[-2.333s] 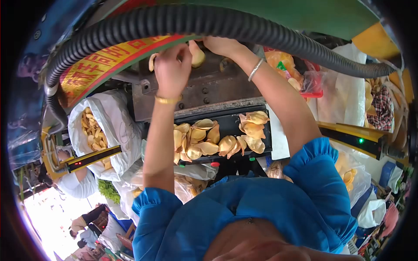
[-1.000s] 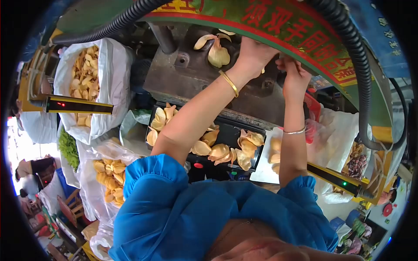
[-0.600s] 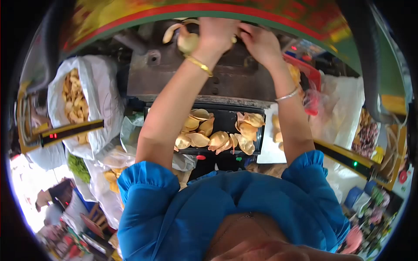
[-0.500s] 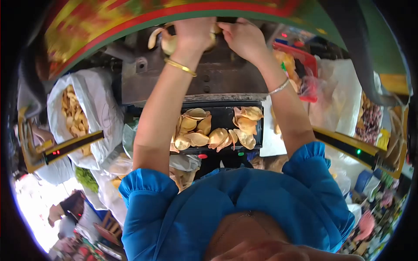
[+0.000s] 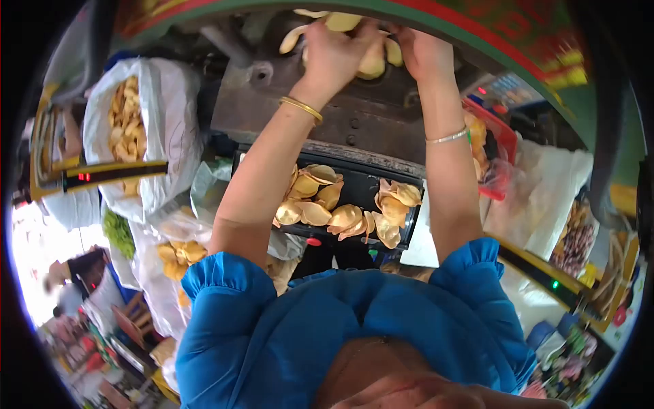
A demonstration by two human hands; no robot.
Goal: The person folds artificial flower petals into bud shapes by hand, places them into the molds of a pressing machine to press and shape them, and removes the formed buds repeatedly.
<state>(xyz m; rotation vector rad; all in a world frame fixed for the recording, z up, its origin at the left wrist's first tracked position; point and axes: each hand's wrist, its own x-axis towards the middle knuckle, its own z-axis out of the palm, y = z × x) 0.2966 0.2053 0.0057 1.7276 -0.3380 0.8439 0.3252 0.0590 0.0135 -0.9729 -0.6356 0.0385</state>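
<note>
At the top of the head view, my left hand (image 5: 338, 54) reaches over a dark metal machine bed. Its fingers are bent round a pale yellow curved piece (image 5: 372, 63). My right hand (image 5: 428, 56) is close beside it, fingers curled inward near another pale piece (image 5: 394, 52); its fingertips are partly hidden. More pale pieces (image 5: 343, 22) lie above my left hand. Nearer my body, several shell-shaped tan pieces (image 5: 317, 194) rest in overlapping groups on a black tray (image 5: 364, 184).
A white sack (image 5: 170, 123) of similar curved pieces stands at left, with plastic bags below it. A red basket (image 5: 504, 136) is at right beside a white sack (image 5: 545, 177). Yellow-framed bars (image 5: 116, 177) flank both arms. A green and red panel (image 5: 477, 31) arches overhead.
The view has turned and shifted, so the machine bed and tray sit differently in it. My hands are closer together, and more of the pale pieces show around my left hand.
</note>
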